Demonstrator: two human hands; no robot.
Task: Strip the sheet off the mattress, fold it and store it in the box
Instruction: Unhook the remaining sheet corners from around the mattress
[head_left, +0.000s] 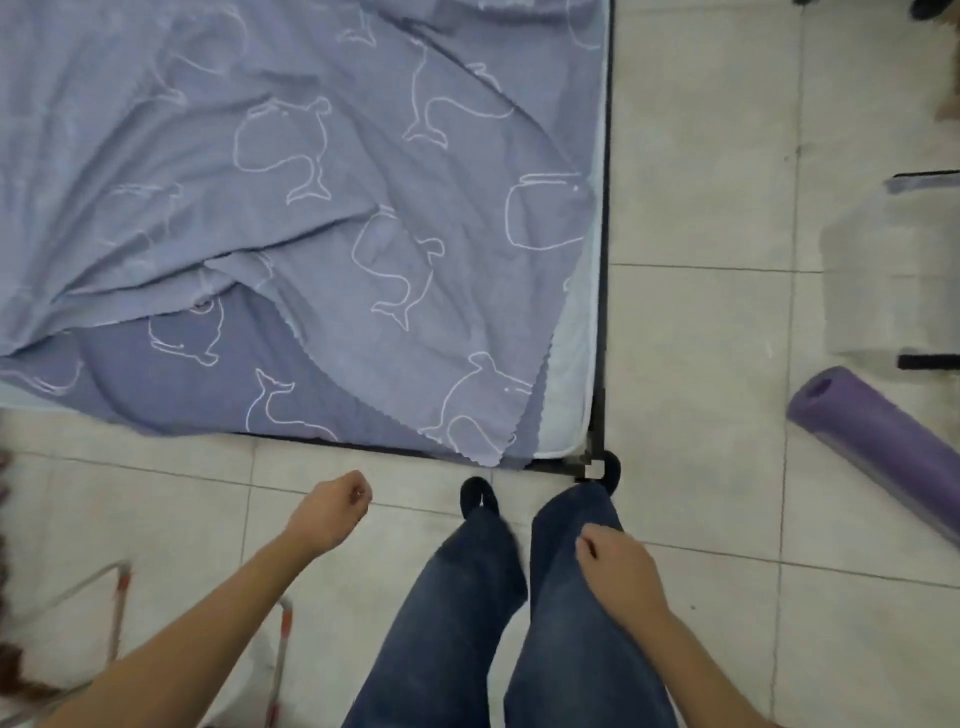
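A blue sheet (322, 208) printed with white whale outlines lies rumpled over the mattress (571, 374), whose pale near right corner shows bare where the sheet's corner is folded back. My left hand (332, 512) hangs over the floor tiles just in front of the mattress edge, fingers loosely curled, holding nothing. My right hand (615, 564) hovers over my right leg, fingers loosely curled, also holding nothing. A translucent plastic box (893, 270) stands on the floor at the right edge.
A dark bed frame (605, 260) borders the mattress. A rolled purple mat (878, 441) lies on the tiles to the right. A metal-framed object (202, 644) with a pale bag stands at the lower left. My legs and dark shoes (478, 496) stand at the mattress corner.
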